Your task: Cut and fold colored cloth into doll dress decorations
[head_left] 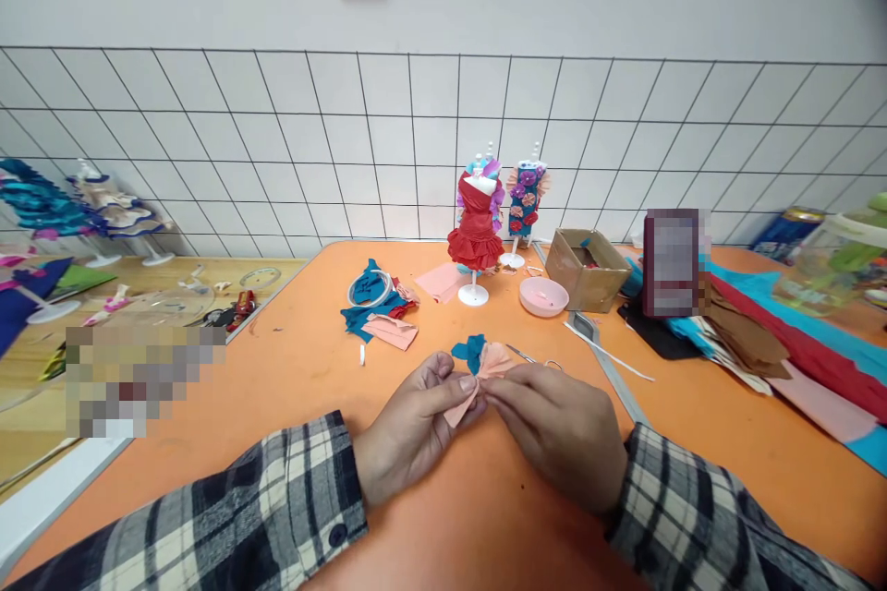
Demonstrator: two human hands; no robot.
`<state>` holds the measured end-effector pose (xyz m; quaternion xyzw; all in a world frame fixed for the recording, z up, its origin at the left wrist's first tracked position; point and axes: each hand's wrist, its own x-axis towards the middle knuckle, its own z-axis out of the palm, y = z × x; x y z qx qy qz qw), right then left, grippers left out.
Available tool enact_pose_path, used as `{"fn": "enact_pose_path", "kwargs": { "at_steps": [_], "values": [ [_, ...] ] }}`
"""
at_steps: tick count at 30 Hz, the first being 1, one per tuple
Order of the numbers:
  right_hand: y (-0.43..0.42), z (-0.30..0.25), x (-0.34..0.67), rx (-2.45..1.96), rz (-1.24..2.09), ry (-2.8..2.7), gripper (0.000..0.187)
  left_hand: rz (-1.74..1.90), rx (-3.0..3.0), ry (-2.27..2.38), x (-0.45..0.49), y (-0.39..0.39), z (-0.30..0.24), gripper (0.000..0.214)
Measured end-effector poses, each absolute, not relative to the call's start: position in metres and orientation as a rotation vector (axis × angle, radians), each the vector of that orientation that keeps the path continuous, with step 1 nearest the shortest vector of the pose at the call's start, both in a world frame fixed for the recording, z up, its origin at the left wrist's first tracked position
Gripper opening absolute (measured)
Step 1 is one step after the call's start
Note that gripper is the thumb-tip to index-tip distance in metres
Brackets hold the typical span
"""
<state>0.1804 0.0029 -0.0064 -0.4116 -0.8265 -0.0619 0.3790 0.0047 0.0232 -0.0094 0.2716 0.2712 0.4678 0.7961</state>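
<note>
My left hand (412, 429) and my right hand (558, 429) meet over the orange table (291, 369), both pinching a small gathered piece of pink fabric (485, 374) with a bit of blue fabric (469, 351) at its top. The fingers of both hands are closed on the cloth at its pinched middle. Both sleeves are plaid.
A red dress on a small mannequin stand (475, 231) and a second flowered mannequin (525, 203) stand at the back. A pink bowl (543, 295), cardboard box (586, 270), ruler (606, 365), scissors (530, 356), fabric scraps (381, 305) and stacked cloth (776, 332) lie around. Another table at the left holds more dresses.
</note>
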Motion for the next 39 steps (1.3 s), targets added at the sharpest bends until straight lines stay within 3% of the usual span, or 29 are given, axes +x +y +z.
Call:
{"fn": "enact_pose_path", "kwargs": {
  "at_steps": [2, 5, 8, 17, 27, 33, 39],
  "values": [
    [0.011, -0.013, 0.182, -1.2, 0.364, -1.864, 0.015, 0.99, 0.618, 0.578, 0.002, 0.025, -0.008, 0.035],
    [0.019, -0.02, 0.182, -1.185, 1.125, -1.511, 0.032, 0.96, 0.661, 0.562, 0.001, 0.026, -0.006, 0.035],
    [0.018, -0.019, 0.179, -0.905, 1.528, -1.458, 0.04, 0.972, 0.678, 0.562, 0.001, 0.025, -0.005, 0.033],
    [0.018, -0.015, 0.172, -0.853, 1.605, -1.347, 0.032, 0.902, 0.615, 0.539, 0.005, 0.017, -0.009, 0.035],
    [0.02, -0.015, 0.173, -0.77, 1.487, -1.35, 0.033, 0.654, 0.539, 0.452, -0.003, 0.019, -0.009, 0.017],
    [0.023, -0.015, 0.177, -0.825, 1.304, -1.38, 0.03, 0.957, 1.239, 0.768, -0.007, 0.028, -0.007, 0.028],
    [0.022, -0.022, 0.178, -0.927, 1.177, -1.47, 0.036, 0.835, 1.443, 0.795, -0.005, 0.027, -0.007, 0.023]
  ]
}}
